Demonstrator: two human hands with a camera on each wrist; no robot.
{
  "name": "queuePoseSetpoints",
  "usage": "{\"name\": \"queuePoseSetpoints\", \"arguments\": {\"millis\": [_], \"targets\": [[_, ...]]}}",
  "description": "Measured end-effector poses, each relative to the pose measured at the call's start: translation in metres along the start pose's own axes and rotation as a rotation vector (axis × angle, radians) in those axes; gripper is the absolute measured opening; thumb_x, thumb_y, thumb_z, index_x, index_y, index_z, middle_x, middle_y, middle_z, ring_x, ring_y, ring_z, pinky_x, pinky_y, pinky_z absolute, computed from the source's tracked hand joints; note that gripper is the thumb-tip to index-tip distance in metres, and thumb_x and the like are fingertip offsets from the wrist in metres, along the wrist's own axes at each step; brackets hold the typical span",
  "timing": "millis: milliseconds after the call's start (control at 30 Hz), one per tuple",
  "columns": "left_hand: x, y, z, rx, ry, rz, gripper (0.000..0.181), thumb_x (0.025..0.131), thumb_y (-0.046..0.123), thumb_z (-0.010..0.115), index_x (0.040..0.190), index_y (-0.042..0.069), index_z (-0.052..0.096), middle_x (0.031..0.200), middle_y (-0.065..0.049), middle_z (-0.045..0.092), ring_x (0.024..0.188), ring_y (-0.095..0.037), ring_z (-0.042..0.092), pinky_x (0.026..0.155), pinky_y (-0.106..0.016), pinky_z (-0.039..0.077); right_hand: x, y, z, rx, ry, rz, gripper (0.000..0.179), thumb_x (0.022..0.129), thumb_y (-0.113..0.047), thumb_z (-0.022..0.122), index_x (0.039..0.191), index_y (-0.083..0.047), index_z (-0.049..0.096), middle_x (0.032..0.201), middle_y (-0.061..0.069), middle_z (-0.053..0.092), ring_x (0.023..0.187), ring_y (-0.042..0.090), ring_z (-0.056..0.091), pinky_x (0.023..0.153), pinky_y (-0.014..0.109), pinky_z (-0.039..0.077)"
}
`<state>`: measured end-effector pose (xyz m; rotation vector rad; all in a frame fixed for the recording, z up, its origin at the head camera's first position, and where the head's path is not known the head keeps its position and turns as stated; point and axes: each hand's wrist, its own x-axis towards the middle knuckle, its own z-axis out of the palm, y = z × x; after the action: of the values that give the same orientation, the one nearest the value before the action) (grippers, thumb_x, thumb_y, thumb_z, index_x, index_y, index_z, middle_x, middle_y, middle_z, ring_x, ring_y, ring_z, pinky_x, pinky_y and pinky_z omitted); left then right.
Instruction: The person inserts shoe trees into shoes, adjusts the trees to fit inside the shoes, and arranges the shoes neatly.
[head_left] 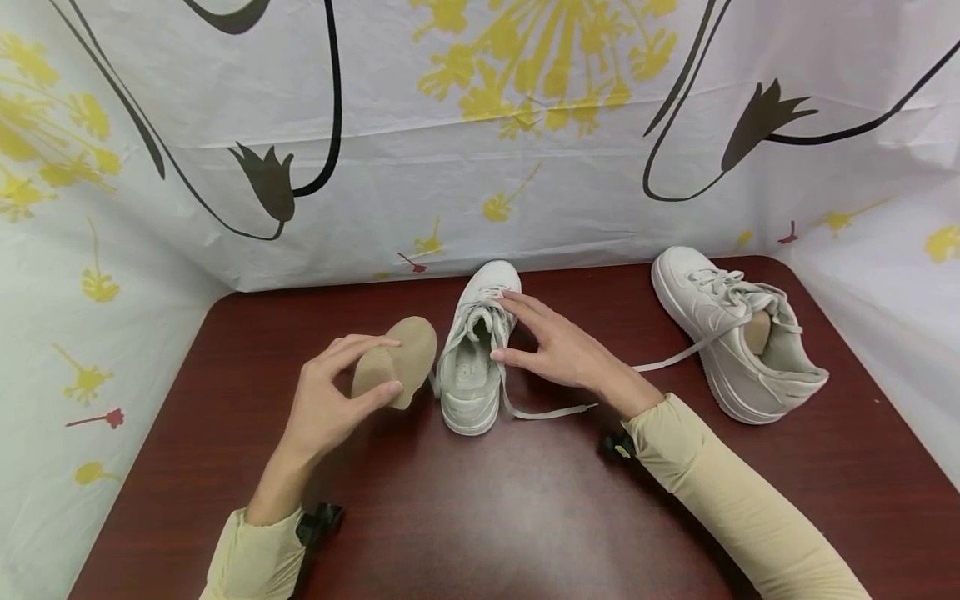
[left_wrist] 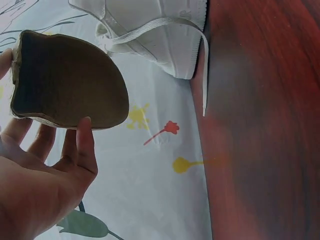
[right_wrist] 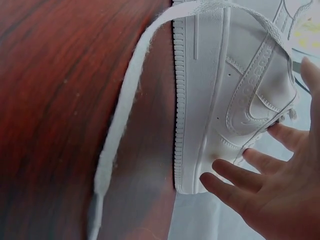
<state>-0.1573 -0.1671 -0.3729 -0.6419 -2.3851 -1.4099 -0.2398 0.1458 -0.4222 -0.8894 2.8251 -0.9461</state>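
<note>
My left hand [head_left: 326, 400] holds a tan moulded-cardboard shoe insert [head_left: 416, 350] between thumb and fingers, left of the near white sneaker [head_left: 470, 408]. The left wrist view shows the hollow, dark inside of the insert [left_wrist: 75, 85], with fingers along its lower edge. That sneaker stands toe away from me, its laces loose and its opening bare to the insole. Over its right side lies my right hand [head_left: 558, 342], fingers spread and nearly straight. In the right wrist view its fingertips [right_wrist: 225, 167] are right at the sneaker's upper [right_wrist: 245, 100].
A second white sneaker [head_left: 723, 333] stands at the right of the dark red table [head_left: 480, 517], a tan insert [head_left: 757, 332] inside it. One lace [head_left: 551, 414] trails across the wood. A white flower-patterned sheet [head_left: 480, 167] hangs behind the table and along both sides.
</note>
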Motion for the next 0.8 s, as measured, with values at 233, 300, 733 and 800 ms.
{"name": "queuePoseSetpoints", "arguments": {"millis": [233, 300, 733, 800], "targets": [[-0.004, -0.021, 0.002, -0.012, -0.013, 0.031, 0.045, 0.073, 0.005, 0.086, 0.115, 0.013, 0.074, 0.111, 0.001, 0.069, 0.110, -0.013, 0.059, 0.094, -0.022, 0.042, 0.000, 0.001, 0.000, 0.011, 0.008, -0.015, 0.081, 0.087, -0.050, 0.072, 0.153, -0.015, 0.040, 0.159, 0.006, 0.032, 0.145, 0.022, 0.031, 0.115, 0.043, 0.029], [-0.005, -0.024, 0.003, -0.015, -0.024, 0.033, 0.045, 0.074, 0.008, 0.086, 0.116, 0.017, 0.073, 0.112, 0.005, 0.069, 0.111, -0.013, 0.059, 0.095, -0.023, 0.042, 0.000, 0.002, 0.000, 0.025, 0.006, -0.015, 0.079, 0.088, -0.048, 0.072, 0.153, -0.014, 0.040, 0.159, 0.006, 0.032, 0.145, 0.022, 0.030, 0.116, 0.043, 0.028], [-0.006, -0.016, 0.005, -0.038, -0.054, 0.050, 0.045, 0.074, 0.011, 0.086, 0.116, 0.021, 0.074, 0.111, 0.007, 0.069, 0.108, -0.014, 0.060, 0.087, -0.023, 0.045, -0.001, 0.003, -0.002, 0.045, -0.005, -0.011, 0.079, 0.089, -0.049, 0.070, 0.153, -0.014, 0.039, 0.160, 0.006, 0.030, 0.146, 0.022, 0.029, 0.116, 0.044, 0.028], [-0.005, -0.016, 0.005, -0.039, -0.052, 0.057, 0.045, 0.074, 0.011, 0.086, 0.116, 0.021, 0.074, 0.110, 0.007, 0.069, 0.108, -0.014, 0.060, 0.088, -0.024, 0.045, -0.001, 0.003, -0.002, 0.042, -0.006, -0.012, 0.079, 0.089, -0.050, 0.069, 0.153, -0.015, 0.039, 0.160, 0.005, 0.030, 0.146, 0.021, 0.029, 0.116, 0.044, 0.028]]}}
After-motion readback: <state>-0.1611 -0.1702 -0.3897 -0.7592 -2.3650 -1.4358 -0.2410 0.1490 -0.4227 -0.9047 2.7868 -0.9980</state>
